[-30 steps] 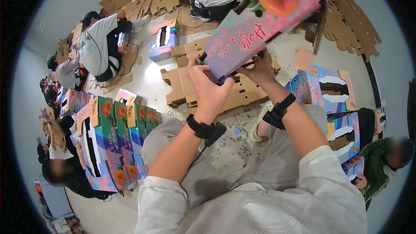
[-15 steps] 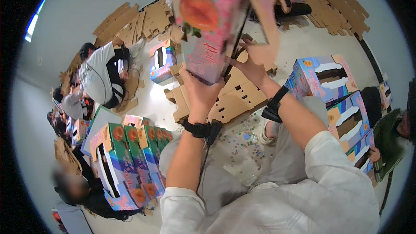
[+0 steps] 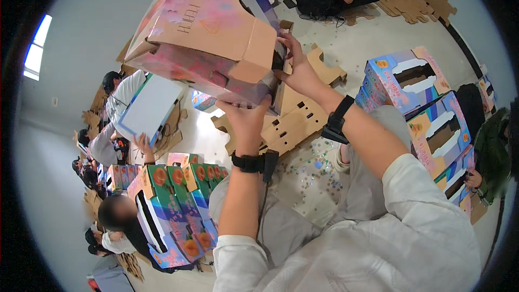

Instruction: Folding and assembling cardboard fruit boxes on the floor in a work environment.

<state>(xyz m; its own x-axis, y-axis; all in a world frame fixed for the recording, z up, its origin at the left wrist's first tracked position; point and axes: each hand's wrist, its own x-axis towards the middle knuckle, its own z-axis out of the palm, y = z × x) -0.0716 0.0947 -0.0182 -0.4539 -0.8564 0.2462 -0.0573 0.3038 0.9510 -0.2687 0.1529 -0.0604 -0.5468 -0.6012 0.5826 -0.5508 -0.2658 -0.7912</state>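
A pink and peach printed cardboard fruit box (image 3: pixel 208 38) is held up in the air in front of me, tilted, its top cut off by the upper edge of the view. My left hand (image 3: pixel 246 121) supports its lower edge from beneath, with thumb and fingers against the cardboard. At the box's right side, my right hand (image 3: pixel 303 73) grips the edge by the opening, its thumb below and its fingers above. Part of the box interior shows dark beside those fingers. Below the box, flat brown cardboard blanks (image 3: pixel 294 127) with slots lie on the floor.
Nested green and blue fruit boxes (image 3: pixel 173 205) stand at my left, more printed boxes (image 3: pixel 438 130) at my right. Small round scraps (image 3: pixel 311 178) litter the floor between my legs. A person at the left holds a white panel (image 3: pixel 148 108); other people sit around among cardboard.
The box has turned and shifted left, so a broad peach-coloured panel faces me instead of the narrow side with a peach picture. At the left, a person's white panel has risen.
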